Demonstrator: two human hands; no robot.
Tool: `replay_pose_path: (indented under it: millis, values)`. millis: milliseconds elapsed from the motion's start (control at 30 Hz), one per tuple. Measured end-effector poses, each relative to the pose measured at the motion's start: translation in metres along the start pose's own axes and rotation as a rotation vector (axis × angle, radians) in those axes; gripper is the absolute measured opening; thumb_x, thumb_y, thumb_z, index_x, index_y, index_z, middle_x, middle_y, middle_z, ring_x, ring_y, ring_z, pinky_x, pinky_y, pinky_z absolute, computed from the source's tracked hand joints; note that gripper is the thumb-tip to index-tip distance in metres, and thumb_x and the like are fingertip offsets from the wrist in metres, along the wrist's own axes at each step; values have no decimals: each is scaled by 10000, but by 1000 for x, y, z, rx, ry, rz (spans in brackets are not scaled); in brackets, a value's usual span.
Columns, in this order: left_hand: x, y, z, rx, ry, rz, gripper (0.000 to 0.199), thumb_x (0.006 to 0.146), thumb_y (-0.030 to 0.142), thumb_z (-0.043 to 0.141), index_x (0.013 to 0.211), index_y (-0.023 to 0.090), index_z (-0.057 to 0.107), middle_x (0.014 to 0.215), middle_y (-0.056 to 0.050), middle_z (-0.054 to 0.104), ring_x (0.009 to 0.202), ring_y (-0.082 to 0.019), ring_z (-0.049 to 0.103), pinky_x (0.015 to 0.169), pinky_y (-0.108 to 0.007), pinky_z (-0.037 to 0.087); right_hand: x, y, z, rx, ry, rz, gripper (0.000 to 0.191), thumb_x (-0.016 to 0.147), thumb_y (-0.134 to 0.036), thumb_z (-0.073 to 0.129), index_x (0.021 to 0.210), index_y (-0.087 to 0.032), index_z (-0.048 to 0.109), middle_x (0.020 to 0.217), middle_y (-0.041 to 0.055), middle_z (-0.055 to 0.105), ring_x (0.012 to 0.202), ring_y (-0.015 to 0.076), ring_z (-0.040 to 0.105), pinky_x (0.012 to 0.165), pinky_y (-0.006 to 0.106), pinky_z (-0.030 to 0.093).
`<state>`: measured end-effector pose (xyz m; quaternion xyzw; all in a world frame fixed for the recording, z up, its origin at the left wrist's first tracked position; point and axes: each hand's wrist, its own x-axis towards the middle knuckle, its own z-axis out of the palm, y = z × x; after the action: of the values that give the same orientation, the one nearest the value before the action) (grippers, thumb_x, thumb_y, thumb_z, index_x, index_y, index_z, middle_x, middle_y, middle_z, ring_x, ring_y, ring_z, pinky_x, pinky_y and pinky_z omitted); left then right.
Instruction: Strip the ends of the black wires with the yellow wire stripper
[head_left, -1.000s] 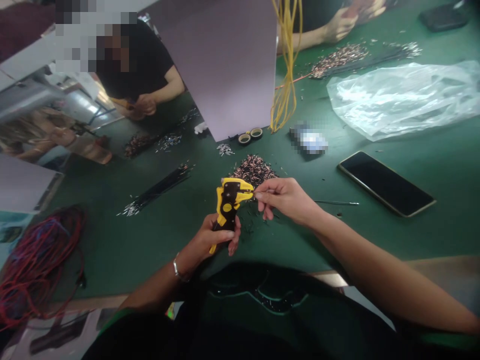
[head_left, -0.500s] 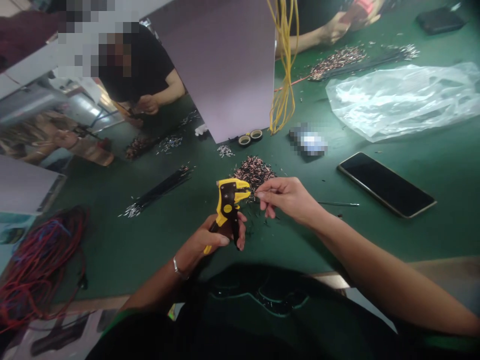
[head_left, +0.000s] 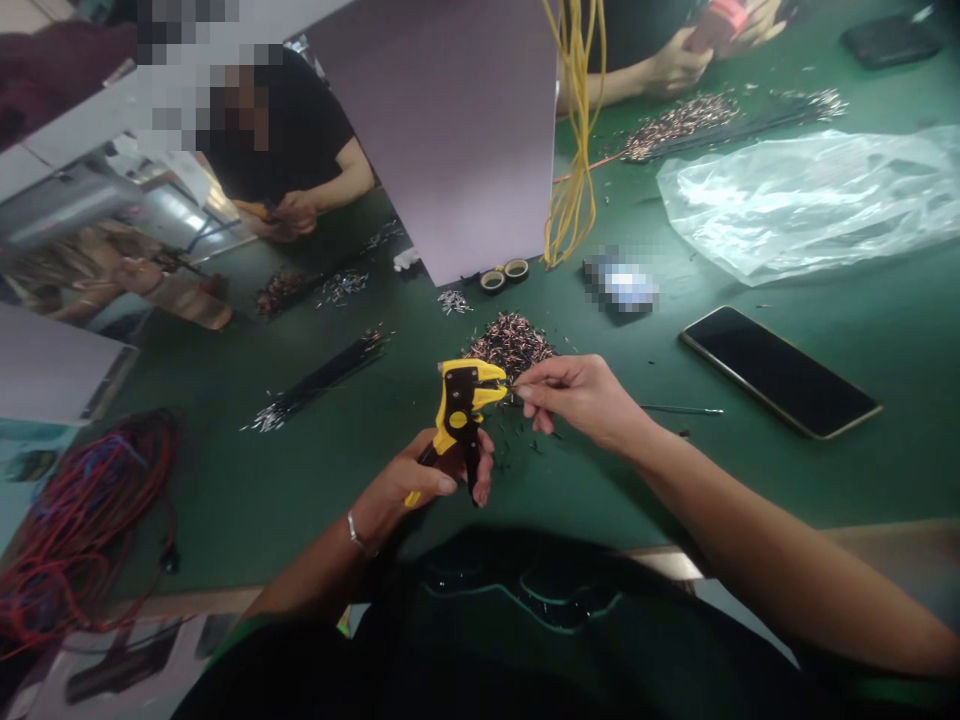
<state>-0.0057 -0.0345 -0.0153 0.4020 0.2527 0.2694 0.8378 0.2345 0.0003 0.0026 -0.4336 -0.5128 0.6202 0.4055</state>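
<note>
My left hand (head_left: 442,470) is wrapped round the handles of a yellow and black wire stripper (head_left: 459,410), whose jaws point right. At the jaws, my right hand (head_left: 559,390) pinches a thin dark wire (head_left: 682,409); its silvery end sticks out to the right beyond the hand. The wire's other end is too small to make out between fingertips and jaws. Just behind the tool lies a pile of short copper-tipped wire pieces (head_left: 510,342) on the green table (head_left: 337,520).
A black wire bundle (head_left: 322,382) lies left, red cables (head_left: 97,510) at far left. On the right are a phone (head_left: 780,372) and a plastic bag (head_left: 810,205). Tape rolls (head_left: 493,281) sit by an upright panel (head_left: 450,140) with yellow cables (head_left: 576,150). Other people's hands work beyond.
The whole view has shifted slightly, moving the scene a little to the right. Both hands keep their hold, with the stripper and wire in nearly the same position.
</note>
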Motion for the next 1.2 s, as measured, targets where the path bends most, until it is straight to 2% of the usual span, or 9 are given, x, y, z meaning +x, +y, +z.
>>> replay_pose_path:
  millis: [467, 900, 1200]
  values:
    - [-5, -1, 5, 25, 24, 57, 402, 667, 223, 772, 1030, 95, 657, 782, -82, 648, 633, -199, 624, 617, -377, 543, 1, 4, 1, 48, 25, -14, 144, 719, -288, 742, 762, -150, 733, 578, 7, 651, 406, 88, 540, 432, 274, 441]
    - [-12, 0, 14, 96, 136, 58, 255, 756, 203, 752, 962, 93, 649, 710, -43, 634, 542, -147, 599, 531, -311, 537, 1, 4, 0, 60, 22, -18, 186, 704, -316, 758, 767, -141, 750, 578, 15, 655, 412, 98, 548, 422, 269, 454]
    - [-13, -8, 17, 112, 188, 79, 258, 774, 232, 761, 956, 111, 624, 675, -16, 624, 496, -130, 593, 487, -282, 532, 1, 5, 0, 68, 19, -18, 166, 717, -296, 751, 753, -135, 733, 568, 11, 651, 407, 95, 550, 424, 265, 446]
